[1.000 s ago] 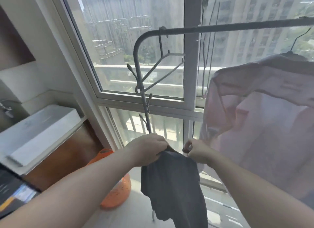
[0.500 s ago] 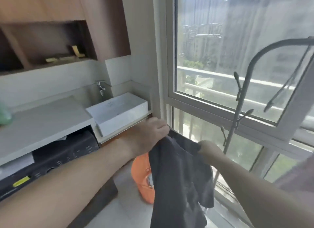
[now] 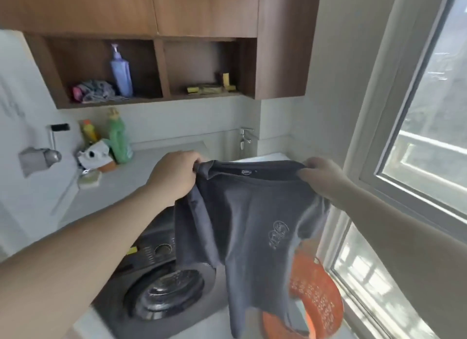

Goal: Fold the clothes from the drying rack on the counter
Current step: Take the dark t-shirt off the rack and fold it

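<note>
Left hand point(image 3: 174, 178) and right hand point(image 3: 322, 177) each pinch a shoulder of the dark grey T-shirt point(image 3: 250, 227), held spread in the air with its collar up, in front of the grey bench point(image 3: 141, 171) and above the washing machine point(image 3: 161, 275) and orange laundry basket point(image 3: 316, 300). Step looks like carrying the shirt to the bench. Next move calls for laying it flat on bare bench, clear of the green bottle point(image 3: 120, 139).

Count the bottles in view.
3. A purple pump bottle stands in the left shelf cubby. A green bottle and a smaller yellow bottle stand on the counter at the back wall. More may hide behind the clutter.
</note>
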`<state>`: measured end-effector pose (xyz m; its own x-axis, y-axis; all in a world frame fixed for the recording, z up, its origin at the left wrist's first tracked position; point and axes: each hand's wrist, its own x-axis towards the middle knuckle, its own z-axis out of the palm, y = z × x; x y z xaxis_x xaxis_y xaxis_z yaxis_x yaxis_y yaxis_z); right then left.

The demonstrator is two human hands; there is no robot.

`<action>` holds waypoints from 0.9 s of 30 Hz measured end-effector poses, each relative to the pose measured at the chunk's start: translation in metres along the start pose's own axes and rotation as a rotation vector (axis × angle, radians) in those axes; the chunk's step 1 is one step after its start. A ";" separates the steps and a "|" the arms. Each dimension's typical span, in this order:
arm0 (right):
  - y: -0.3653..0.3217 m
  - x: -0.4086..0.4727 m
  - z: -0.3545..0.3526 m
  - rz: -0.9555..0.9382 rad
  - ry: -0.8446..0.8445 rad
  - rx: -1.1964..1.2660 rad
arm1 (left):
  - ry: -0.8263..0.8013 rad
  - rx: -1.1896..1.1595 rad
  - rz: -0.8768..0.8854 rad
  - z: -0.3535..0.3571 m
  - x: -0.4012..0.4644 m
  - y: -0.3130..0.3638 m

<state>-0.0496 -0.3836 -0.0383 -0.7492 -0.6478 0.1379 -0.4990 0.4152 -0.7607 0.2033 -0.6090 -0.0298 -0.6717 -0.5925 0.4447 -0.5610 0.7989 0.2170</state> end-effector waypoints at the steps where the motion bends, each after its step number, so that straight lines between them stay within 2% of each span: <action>1: -0.010 0.012 0.006 -0.030 -0.026 0.012 | 0.009 0.002 -0.062 -0.004 0.006 -0.013; 4: -0.034 0.047 0.022 -0.098 -0.191 0.038 | 0.091 0.019 -0.196 -0.013 0.021 -0.049; 7: -0.048 0.080 0.030 -0.160 -0.460 0.068 | 0.147 0.033 -0.253 -0.017 0.030 -0.077; 9: -0.059 0.101 0.034 -0.238 -0.566 -0.040 | 0.166 0.056 -0.288 -0.018 0.034 -0.089; 10: -0.064 0.113 0.038 -0.287 -0.536 -0.192 | 0.175 0.080 -0.298 -0.019 0.037 -0.094; 12: -0.073 0.137 0.052 -0.420 -0.374 -0.492 | 0.178 0.144 -0.296 -0.022 0.042 -0.100; 13: -0.077 0.152 0.059 -0.495 -0.283 -0.557 | 0.170 0.209 -0.278 -0.024 0.048 -0.102; 16: -0.084 0.191 0.080 -0.602 -0.050 -0.490 | 0.100 0.416 -0.187 -0.034 0.060 -0.109; 18: -0.090 0.218 0.088 -0.630 0.045 -0.396 | 0.066 0.484 -0.236 -0.041 0.076 -0.113; 23: -0.100 0.261 0.111 -0.630 0.046 -0.259 | 0.120 0.536 -0.404 -0.048 0.094 -0.120; 25: -0.103 0.274 0.119 -0.623 -0.019 -0.172 | 0.140 0.544 -0.519 -0.044 0.094 -0.122; 27: -0.105 0.282 0.126 -0.597 -0.168 -0.124 | 0.108 0.540 -0.604 -0.041 0.095 -0.125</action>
<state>-0.1537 -0.6902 0.0000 -0.2522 -0.8780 0.4069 -0.8642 0.0151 -0.5030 0.2296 -0.7611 0.0211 -0.1440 -0.8694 0.4726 -0.9856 0.1687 0.0100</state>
